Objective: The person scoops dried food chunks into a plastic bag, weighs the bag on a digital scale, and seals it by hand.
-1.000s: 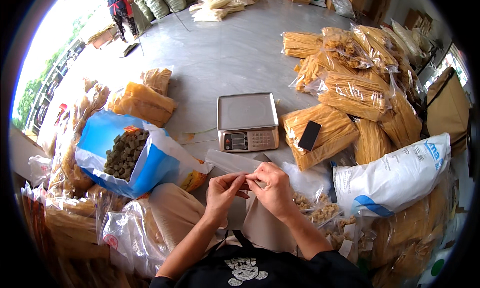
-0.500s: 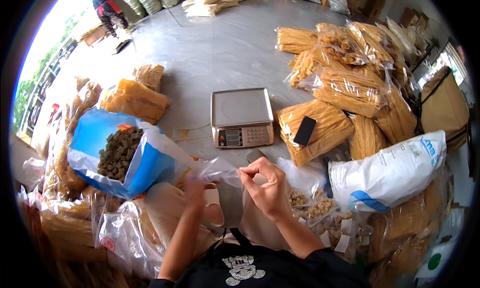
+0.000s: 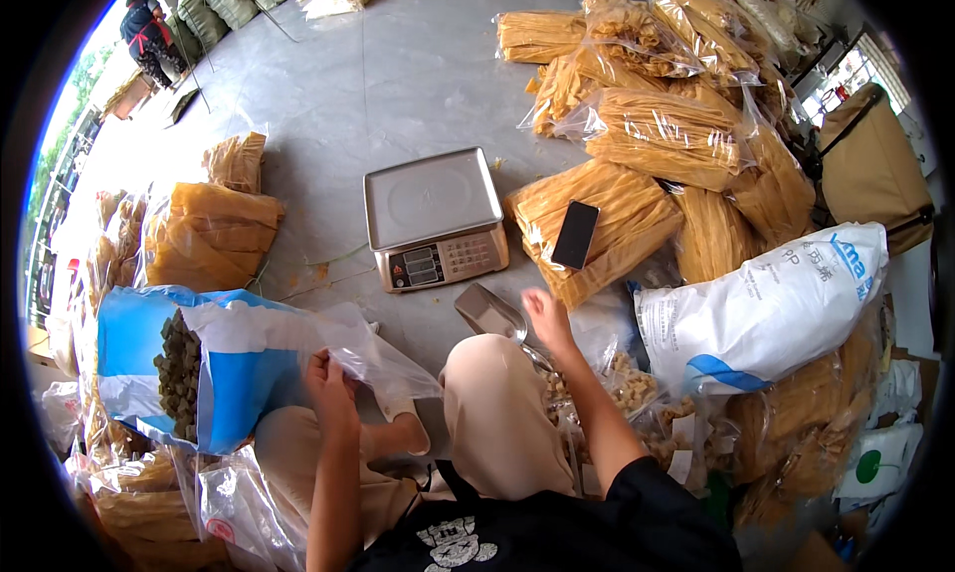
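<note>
My left hand (image 3: 332, 381) is closed on a clear plastic bag (image 3: 378, 355) at the lower middle, beside the blue-and-white sack (image 3: 249, 368) of dark green cubes (image 3: 179, 373). My right hand (image 3: 547, 315) is raised at the right of my knee, empty, its fingers loosely bent and apart. Beside it a metal scoop (image 3: 482, 308) lies tilted near small bags of pale tan pieces (image 3: 627, 383). Farther forward, a silver scale (image 3: 430, 199) sits on the floor with a bare pan.
Bagged yellow strips (image 3: 667, 134) are piled at right, a black phone (image 3: 575, 236) on one. A white sack (image 3: 756, 313) lies right; more bagged strips (image 3: 209, 239) lie left. A person (image 3: 149, 40) stands at back left near green sacks (image 3: 229, 0).
My hands have separated: the left moved left and down with the clear bag, while the right let go and moved up toward the scoop. The view has shifted.
</note>
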### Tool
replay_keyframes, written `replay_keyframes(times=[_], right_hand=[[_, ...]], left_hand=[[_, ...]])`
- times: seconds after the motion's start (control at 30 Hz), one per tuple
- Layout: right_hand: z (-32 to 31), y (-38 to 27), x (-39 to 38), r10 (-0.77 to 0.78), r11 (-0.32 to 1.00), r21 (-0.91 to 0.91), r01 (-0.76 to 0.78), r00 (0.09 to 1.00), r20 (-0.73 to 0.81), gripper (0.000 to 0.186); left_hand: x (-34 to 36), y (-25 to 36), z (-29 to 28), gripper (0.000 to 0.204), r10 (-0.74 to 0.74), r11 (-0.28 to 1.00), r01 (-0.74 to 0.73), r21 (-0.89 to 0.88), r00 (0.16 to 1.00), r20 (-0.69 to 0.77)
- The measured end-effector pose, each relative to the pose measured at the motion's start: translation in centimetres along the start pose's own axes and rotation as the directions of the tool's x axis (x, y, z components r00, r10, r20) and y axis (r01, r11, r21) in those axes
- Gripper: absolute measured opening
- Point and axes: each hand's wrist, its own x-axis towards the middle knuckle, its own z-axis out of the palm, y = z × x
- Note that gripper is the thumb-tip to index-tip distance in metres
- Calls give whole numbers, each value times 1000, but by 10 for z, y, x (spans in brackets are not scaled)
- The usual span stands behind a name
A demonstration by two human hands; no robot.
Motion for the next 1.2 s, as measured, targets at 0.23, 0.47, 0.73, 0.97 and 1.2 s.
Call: replay_keyframes(times=[0.23, 0.47, 0.73, 0.97, 1.2], right_hand=[[60, 211, -66, 153, 848, -514, -130, 988, 3, 39], [66, 177, -55, 240, 782, -622, -39, 940, 243, 36], [-5, 5, -23, -8, 907, -397, 138, 950, 311, 32], [-85, -261, -48, -519, 844, 5, 537, 813, 264, 24], [2, -455, -99, -790, 173, -182, 968, 246, 562, 34]], left_hand=[[-34, 16, 8, 21, 73, 928, -107, 357, 991, 109], [-73, 71, -3, 20, 379, 563, -529, 635, 848, 370], [-115, 156, -39, 5, 697, -68, -476, 877, 606, 383], [-106, 156, -69, 11, 592, -170, -456, 874, 662, 460], [-115, 135, -90, 11, 560, -210, -511, 834, 636, 531]])
